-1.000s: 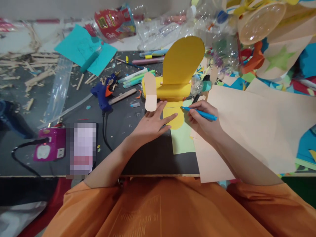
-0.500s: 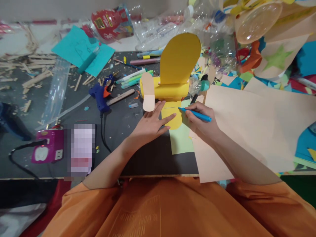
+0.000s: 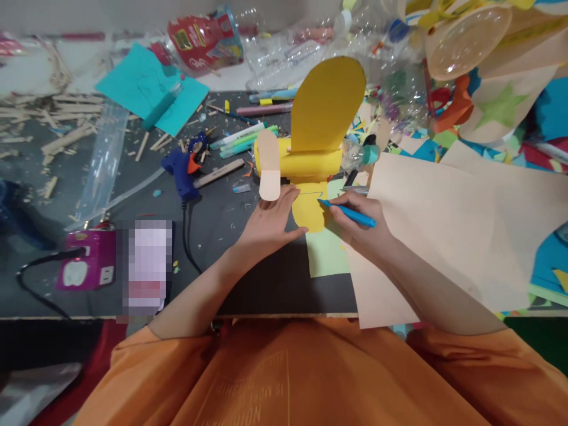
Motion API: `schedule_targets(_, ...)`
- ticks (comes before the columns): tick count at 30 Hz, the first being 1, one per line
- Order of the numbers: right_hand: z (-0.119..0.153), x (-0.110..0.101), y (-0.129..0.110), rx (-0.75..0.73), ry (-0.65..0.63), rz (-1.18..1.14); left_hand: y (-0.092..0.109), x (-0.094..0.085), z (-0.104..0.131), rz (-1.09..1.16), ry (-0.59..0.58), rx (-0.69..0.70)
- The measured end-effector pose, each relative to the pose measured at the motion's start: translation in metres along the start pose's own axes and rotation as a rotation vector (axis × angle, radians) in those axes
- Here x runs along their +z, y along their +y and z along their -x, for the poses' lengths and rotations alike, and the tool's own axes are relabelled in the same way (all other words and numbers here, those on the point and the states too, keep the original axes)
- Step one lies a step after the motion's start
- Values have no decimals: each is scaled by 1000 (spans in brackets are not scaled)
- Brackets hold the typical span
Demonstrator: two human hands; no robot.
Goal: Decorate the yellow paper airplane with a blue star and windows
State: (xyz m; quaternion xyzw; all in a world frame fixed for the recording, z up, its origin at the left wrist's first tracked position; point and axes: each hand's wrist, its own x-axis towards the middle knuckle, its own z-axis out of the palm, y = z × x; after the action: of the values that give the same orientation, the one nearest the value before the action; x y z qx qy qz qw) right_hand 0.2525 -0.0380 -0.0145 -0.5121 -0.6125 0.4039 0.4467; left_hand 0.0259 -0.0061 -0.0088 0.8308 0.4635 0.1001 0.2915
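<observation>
A yellow paper model has a tall rounded wing [image 3: 327,106] standing up, a rolled body [image 3: 310,164] and a lower rounded flap [image 3: 310,212] lying towards me. My left hand [image 3: 273,222] rests at the flap's left edge, fingers apart, thumb on its lower part. Pinched in my right hand [image 3: 361,219] is a blue pen [image 3: 350,214], its tip on the flap at the end of a thin line that bends downward. A pale rounded strip [image 3: 269,165] crosses the body's left end. Light green paper [image 3: 328,254] lies beneath the flap.
Left of the model are a blue glue gun [image 3: 181,171], a magenta power adapter [image 3: 89,260], wood sticks and turquoise paper [image 3: 137,83]. Large peach sheets [image 3: 452,225] cover the right side. Plastic bottles and a red-labelled bottle [image 3: 204,41] line the back.
The pen tip has moved slightly down and left, and the line now turns downward at its right end. My left fingers have drawn back from the flap's middle.
</observation>
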Motion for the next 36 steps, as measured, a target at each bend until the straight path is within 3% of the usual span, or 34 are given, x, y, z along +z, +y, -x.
schedule_targets(15, 4, 10, -22, -32, -152, 156, -2, 1, 0, 40, 7, -5)
schedule_targets(24, 8, 11, -17, -114, -244, 181, -2, 0, -1, -56, -4, 11)
schedule_targets(32, 0, 6, -5, -134, 27, 64, 0, -1, 0, -59, -14, -6)
schedule_targets(36, -7, 4, 1, -30, 32, -1, 3, -2, -1, -57, -21, -13)
